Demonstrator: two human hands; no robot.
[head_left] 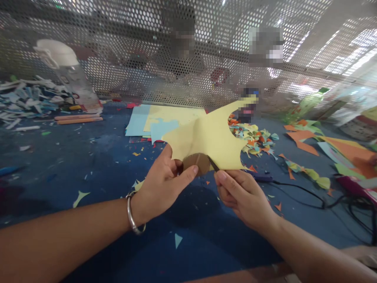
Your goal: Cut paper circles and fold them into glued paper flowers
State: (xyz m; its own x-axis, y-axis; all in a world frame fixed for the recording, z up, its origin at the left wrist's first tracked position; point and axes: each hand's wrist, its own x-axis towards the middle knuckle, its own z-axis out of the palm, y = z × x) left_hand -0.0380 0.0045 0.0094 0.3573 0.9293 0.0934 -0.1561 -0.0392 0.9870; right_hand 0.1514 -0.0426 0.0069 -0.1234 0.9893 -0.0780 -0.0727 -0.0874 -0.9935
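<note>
My left hand [163, 179] pinches the lower edge of a pale yellow cut paper sheet [210, 137] together with a small round brown cardboard piece [194, 162], thumb and forefinger closed on them. A silver bangle sits on that wrist. My right hand [241, 196] is closed round a thin dark tool [214, 164] whose tip touches the yellow sheet beside the brown piece. The sheet is held up above the blue table [103, 165].
Flat yellow and light blue sheets [153, 118] lie behind the hands. A heap of coloured scraps [255, 137] and orange and green offcuts [330, 147] lie right. A black cable [309, 194] runs right. A bottle [70, 74], pencils [78, 118] and shredded paper [26, 98] sit left. Perforated metal screen [188, 47] behind.
</note>
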